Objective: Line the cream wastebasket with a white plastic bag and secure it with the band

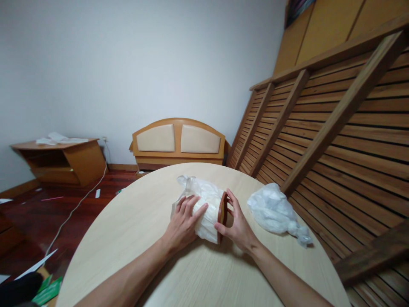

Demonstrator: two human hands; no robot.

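Note:
On the round table (150, 221) lies a bundle in crinkled white plastic wrapping (209, 215). A flat brown piece that looks like wood (223, 213) stands nearly on edge at the bundle's right end; I cannot tell its kind. My left hand (185, 219) curves over the wrapping's left side, fingers pressing on it. My right hand (236, 221) grips the brown piece by its rim, thumb at the near side and fingertips at the far top. What the wrapping contains is hidden.
A knotted white plastic bag (275, 211) lies on the table's right side. Beyond it leans a large slatted wooden frame (319, 128). A padded headboard (179, 143) stands at the wall, with a low cabinet (79, 164) to its left. A cable (76, 209) crosses the littered floor.

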